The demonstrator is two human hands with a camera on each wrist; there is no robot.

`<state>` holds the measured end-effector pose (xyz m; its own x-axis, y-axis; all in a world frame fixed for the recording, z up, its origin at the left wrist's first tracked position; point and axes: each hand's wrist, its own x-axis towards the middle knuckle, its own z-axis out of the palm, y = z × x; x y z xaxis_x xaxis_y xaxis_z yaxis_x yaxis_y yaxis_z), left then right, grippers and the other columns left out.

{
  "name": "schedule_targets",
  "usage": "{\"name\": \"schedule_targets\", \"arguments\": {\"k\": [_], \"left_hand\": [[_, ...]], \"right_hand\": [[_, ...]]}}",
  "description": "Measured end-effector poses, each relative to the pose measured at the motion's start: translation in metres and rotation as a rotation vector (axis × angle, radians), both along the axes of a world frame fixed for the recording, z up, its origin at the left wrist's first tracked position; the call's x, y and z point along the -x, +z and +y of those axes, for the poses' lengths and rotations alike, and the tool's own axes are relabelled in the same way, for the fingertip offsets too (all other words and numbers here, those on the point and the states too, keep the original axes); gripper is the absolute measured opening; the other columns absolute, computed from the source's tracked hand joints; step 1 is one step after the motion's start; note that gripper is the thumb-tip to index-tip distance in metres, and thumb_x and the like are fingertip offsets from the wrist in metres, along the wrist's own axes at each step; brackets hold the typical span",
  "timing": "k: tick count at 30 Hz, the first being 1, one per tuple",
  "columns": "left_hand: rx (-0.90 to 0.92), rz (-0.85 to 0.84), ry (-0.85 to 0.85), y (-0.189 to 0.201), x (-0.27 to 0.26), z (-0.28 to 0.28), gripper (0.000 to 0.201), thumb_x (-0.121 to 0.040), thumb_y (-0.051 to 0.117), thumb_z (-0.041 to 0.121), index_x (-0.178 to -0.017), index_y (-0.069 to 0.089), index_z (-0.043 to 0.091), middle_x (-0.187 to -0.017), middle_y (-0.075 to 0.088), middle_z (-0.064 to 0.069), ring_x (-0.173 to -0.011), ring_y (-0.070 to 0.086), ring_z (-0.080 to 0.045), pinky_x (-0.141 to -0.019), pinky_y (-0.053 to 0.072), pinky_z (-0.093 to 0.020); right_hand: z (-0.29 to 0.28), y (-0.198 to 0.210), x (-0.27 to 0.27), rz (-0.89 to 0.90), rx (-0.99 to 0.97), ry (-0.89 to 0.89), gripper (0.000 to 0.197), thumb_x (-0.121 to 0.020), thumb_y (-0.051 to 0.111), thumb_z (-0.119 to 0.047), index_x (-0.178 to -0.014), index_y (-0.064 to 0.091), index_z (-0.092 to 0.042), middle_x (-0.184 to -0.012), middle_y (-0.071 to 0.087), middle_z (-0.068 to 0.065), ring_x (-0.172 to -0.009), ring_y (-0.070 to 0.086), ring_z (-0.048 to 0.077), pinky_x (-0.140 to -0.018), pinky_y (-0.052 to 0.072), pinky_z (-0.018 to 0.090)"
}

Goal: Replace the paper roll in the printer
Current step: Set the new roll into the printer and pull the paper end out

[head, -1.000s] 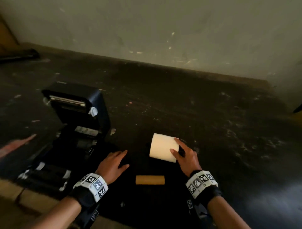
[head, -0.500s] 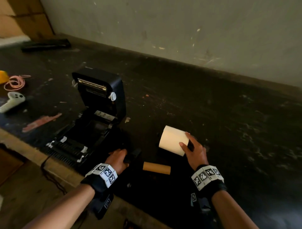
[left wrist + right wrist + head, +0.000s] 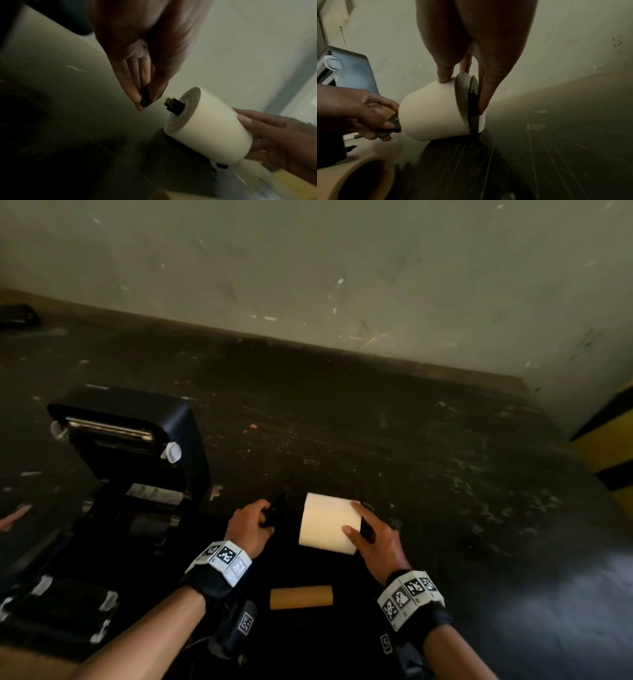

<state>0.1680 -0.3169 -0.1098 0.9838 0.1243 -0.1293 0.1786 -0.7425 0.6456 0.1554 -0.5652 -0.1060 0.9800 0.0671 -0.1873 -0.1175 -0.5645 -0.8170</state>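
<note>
The white paper roll (image 3: 325,523) is held just above the dark table by my right hand (image 3: 351,517), thumb on its side and fingers over its right end. There a black flange disc (image 3: 473,97) sits against the roll. A black spindle end (image 3: 173,106) sticks out of the roll's left end. My left hand (image 3: 263,520) pinches a small flat black piece (image 3: 145,102) close to that spindle end, apart from it. The black printer (image 3: 130,474) stands open at the left, lid up. An empty brown cardboard core (image 3: 301,597) lies on the table near me.
A plain wall runs along the back of the dark, scuffed table (image 3: 411,457). A yellow and black striped post (image 3: 609,450) stands at the right. The table's front edge (image 3: 30,662) runs close below the printer. A pink strip (image 3: 13,518) lies at the far left.
My left hand went from lying flat on the table to pinching the black piece and lifted it towards the roll's left end. The right hand kept hold of the roll.
</note>
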Motion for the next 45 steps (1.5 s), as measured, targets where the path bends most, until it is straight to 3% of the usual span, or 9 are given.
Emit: {"name": "schedule_targets", "arguments": {"k": [6,12,18,21,31,36,39,43,45], "left_hand": [[0.047,0.030,-0.197,-0.014,-0.010,-0.011,0.049,-0.078,0.066,0.007,-0.122,0.049,0.018,-0.111,0.062,-0.009,-0.105,0.059,-0.028,-0.092,0.049,-0.041],[0.207,0.031,-0.277,-0.021,0.001,-0.007,0.072,-0.081,0.064,0.003,-0.140,0.030,0.027,-0.124,0.057,-0.011,-0.109,0.059,-0.026,-0.092,0.046,-0.032],[0.362,0.013,-0.306,-0.021,0.002,-0.009,0.073,-0.081,0.060,-0.006,-0.140,0.031,0.024,-0.124,0.054,-0.008,-0.106,0.055,-0.018,-0.088,0.045,-0.026],[0.402,0.028,-0.303,-0.020,0.001,-0.010,0.071,-0.081,0.059,-0.005,-0.140,0.031,0.024,-0.124,0.051,-0.004,-0.107,0.053,-0.016,-0.088,0.044,-0.027],[0.498,-0.041,-0.200,-0.018,0.000,-0.015,0.059,-0.078,0.062,-0.008,-0.130,0.044,0.014,-0.123,0.057,-0.014,-0.108,0.055,-0.019,-0.097,0.047,-0.038],[0.477,-0.036,-0.219,-0.017,-0.002,-0.017,0.065,-0.080,0.059,-0.009,-0.135,0.040,0.019,-0.133,0.052,-0.010,-0.114,0.052,-0.016,-0.098,0.042,-0.031],[0.473,-0.071,-0.243,-0.016,0.006,-0.022,0.066,-0.079,0.058,-0.012,-0.128,0.039,0.029,-0.134,0.049,-0.002,-0.120,0.048,-0.013,-0.105,0.040,-0.035],[0.488,-0.009,-0.153,-0.011,0.013,-0.028,0.067,-0.080,0.056,-0.012,-0.136,0.038,0.021,-0.135,0.050,-0.006,-0.112,0.053,-0.011,-0.097,0.040,-0.025],[0.471,-0.001,-0.163,-0.010,0.017,-0.032,0.069,-0.080,0.053,-0.013,-0.137,0.037,0.023,-0.138,0.048,-0.006,-0.116,0.052,-0.012,-0.100,0.041,-0.028]], "right_hand": [[0.001,0.001,0.002,0.013,-0.031,-0.023,0.050,-0.086,0.060,-0.039,-0.132,0.040,-0.046,-0.143,0.043,0.005,-0.133,0.037,0.024,-0.111,0.033,0.046],[0.004,0.002,0.002,-0.036,-0.050,-0.044,0.051,-0.086,0.062,-0.035,-0.133,0.043,-0.040,-0.141,0.047,0.004,-0.129,0.043,0.020,-0.110,0.035,0.043],[0.005,0.004,0.003,-0.026,-0.043,-0.044,0.051,-0.087,0.061,-0.037,-0.133,0.041,-0.042,-0.142,0.045,0.004,-0.131,0.040,0.022,-0.111,0.034,0.042],[0.006,0.006,0.005,-0.058,-0.032,-0.051,0.052,-0.088,0.061,-0.033,-0.136,0.041,-0.033,-0.141,0.047,0.005,-0.129,0.043,0.019,-0.108,0.035,0.032],[0.001,0.007,0.002,-0.041,-0.044,-0.017,0.052,-0.088,0.061,-0.031,-0.136,0.041,-0.034,-0.139,0.049,0.005,-0.126,0.045,0.018,-0.103,0.036,0.028],[-0.002,0.004,0.001,-0.045,-0.053,0.005,0.052,-0.087,0.062,-0.031,-0.135,0.042,-0.036,-0.139,0.049,0.004,-0.127,0.045,0.018,-0.106,0.037,0.031],[-0.001,0.007,-0.001,-0.044,-0.038,0.020,0.051,-0.088,0.061,-0.031,-0.135,0.042,-0.033,-0.140,0.048,0.004,-0.128,0.043,0.019,-0.104,0.034,0.029],[-0.003,0.010,0.001,-0.011,-0.041,0.045,0.052,-0.090,0.059,-0.030,-0.137,0.039,-0.034,-0.143,0.043,0.004,-0.132,0.038,0.022,-0.104,0.028,0.028],[-0.003,0.009,0.002,-0.011,-0.041,0.036,0.052,-0.090,0.058,-0.030,-0.137,0.038,-0.035,-0.142,0.044,0.006,-0.130,0.039,0.022,-0.103,0.030,0.028]]}}
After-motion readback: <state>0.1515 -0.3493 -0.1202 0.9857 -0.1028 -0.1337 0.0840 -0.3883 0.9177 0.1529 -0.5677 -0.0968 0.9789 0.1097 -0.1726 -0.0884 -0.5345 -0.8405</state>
